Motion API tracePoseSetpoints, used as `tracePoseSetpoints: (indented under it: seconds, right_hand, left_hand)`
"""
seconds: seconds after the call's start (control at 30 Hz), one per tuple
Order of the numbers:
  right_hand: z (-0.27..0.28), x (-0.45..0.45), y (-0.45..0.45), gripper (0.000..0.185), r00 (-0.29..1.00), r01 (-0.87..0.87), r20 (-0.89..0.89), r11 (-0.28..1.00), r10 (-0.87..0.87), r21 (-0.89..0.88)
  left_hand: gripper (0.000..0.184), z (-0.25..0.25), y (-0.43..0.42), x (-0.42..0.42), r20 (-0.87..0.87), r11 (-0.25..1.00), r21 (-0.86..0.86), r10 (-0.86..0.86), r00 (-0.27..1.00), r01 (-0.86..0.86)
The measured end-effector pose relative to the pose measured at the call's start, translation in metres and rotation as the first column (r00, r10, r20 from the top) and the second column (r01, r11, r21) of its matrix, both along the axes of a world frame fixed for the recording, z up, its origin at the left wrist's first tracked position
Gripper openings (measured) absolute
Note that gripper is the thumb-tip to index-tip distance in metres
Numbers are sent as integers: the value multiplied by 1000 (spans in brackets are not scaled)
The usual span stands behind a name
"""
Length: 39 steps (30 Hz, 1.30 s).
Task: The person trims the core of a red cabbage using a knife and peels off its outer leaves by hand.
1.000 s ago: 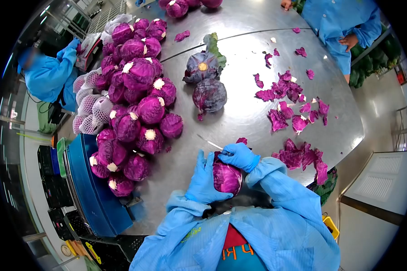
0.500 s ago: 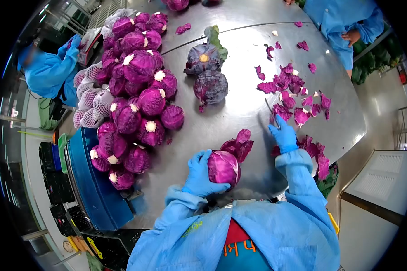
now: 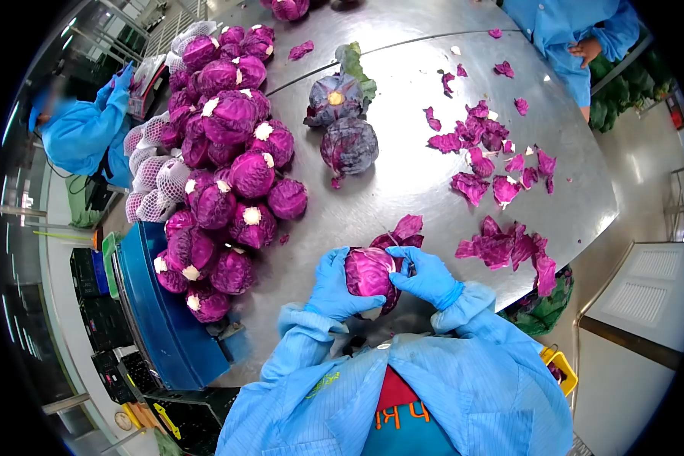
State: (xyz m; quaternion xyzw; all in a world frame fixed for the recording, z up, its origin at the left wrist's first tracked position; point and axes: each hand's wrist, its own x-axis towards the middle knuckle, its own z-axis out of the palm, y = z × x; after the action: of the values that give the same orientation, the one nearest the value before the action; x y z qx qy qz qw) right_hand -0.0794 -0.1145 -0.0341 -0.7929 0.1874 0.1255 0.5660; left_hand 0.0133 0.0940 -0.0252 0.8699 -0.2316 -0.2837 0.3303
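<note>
A red cabbage (image 3: 366, 272) sits in front of my body at the near side of the metal table. Wrapped around its left side, my blue-gloved left hand (image 3: 333, 289) steadies it. My right hand (image 3: 425, 278), also gloved, is closed with its fingertips at an outer leaf on the cabbage's right side. A thin dark sliver shows by those fingertips; I cannot tell what it is. Just behind the cabbage lies a loose purple leaf (image 3: 406, 229). Further back are two darker, untrimmed cabbages, one (image 3: 349, 146) in front of the other (image 3: 334, 99).
A large pile of red cabbages (image 3: 228, 118) fills the table's left side, beside net-wrapped ones (image 3: 159, 178) and a blue bin (image 3: 156, 296). Torn leaves (image 3: 509, 247) lie scattered at the right. Co-workers stand at the far left (image 3: 83, 133) and far right (image 3: 562, 34).
My right hand has come left from the scattered leaves to the cabbage and closed on its outer leaf. My left hand stays on the cabbage.
</note>
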Motion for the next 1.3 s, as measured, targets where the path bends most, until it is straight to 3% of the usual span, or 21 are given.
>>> tracePoseSetpoints:
  seconds: [0.17, 0.27, 0.33, 0.37, 0.4, 0.43, 0.5, 0.57, 0.63, 0.7, 0.77, 0.8, 0.9, 1.03, 1.07, 1.17, 1.27, 1.3]
  right_hand:
    - [13, 6, 3, 48, 998, 64, 20, 988, -62, -142]
    - [1, 3, -7, 37, 998, 47, 48, 971, -37, -235]
    - [-58, -6, -31, 21, 987, 126, 162, 699, -14, -704]
    - [-71, -5, -53, 13, 985, 89, -24, 627, -169, -774]
    - [-92, -20, -85, 12, 979, 179, 57, 702, -193, -689]
    - [-90, -28, -103, 14, 962, 221, 27, 720, -271, -658]
    - [-89, -31, -109, 19, 881, 472, 203, 811, -427, -346]
    - [-73, -21, -92, 24, 924, 364, 266, 848, -275, -385]
    - [-47, -9, -63, 27, 952, 251, 212, 959, -221, -128]
    - [-23, 2, -34, 28, 956, 221, 200, 975, -213, -18]
    - [-8, 16, -19, 32, 981, 136, 137, 991, -135, 1]
    - [3, 25, -15, 43, 997, 77, 16, 997, -77, -24]
    - [14, 44, -11, 54, 990, -83, -126, 988, 67, -129]
    - [2, 57, -15, 51, 980, -181, -96, 982, 176, -49]
    - [-8, 58, -20, 46, 976, -205, -54, 975, 211, 90]
    - [-18, 62, -25, 33, 944, -329, 39, 944, 328, 34]
    - [-4, 66, -15, 23, 888, -394, 45, 807, 458, -440]
    - [-6, 63, -17, 21, 913, -314, 92, 828, 398, -464]
  left_hand:
    - [117, 6, -14, 0, 42, 995, 97, -2, 999, -2]
    - [116, 8, -26, -11, 125, 986, 138, 73, 989, -90]
    - [115, 15, -28, -13, 143, 992, 103, 56, 988, -71]
    - [114, 18, -27, -13, 152, 994, 88, 45, 987, -58]
    - [113, 11, -19, -14, 139, 999, 41, 16, 990, -21]
    - [114, 6, -11, -16, 159, 1000, 7, -4, 987, 3]
    - [115, -2, 0, -20, 60, 990, -80, 118, 991, -113]
    - [117, 6, -1, -18, 69, 996, -29, 91, 993, -89]
    - [116, 10, -10, -16, 125, 999, 9, 50, 991, -52]
    - [112, 9, -15, -19, 216, 998, 69, -7, 976, -8]
    - [115, 13, -19, -23, 243, 992, 124, -45, 969, 15]
    - [116, 12, -20, -25, 279, 990, 138, -67, 958, 29]
    - [120, 15, -26, -27, 324, 987, 137, -123, 938, 82]
    - [121, 15, -34, -35, 377, 987, 125, -139, 916, 99]
    - [121, 16, -36, -36, 383, 986, 139, -142, 913, 95]
    - [122, 23, -39, -34, 359, 981, 162, -159, 920, 107]
    - [123, 23, -41, -34, 335, 979, 176, -161, 928, 106]
    - [123, 21, -41, -34, 332, 978, 181, -159, 930, 103]
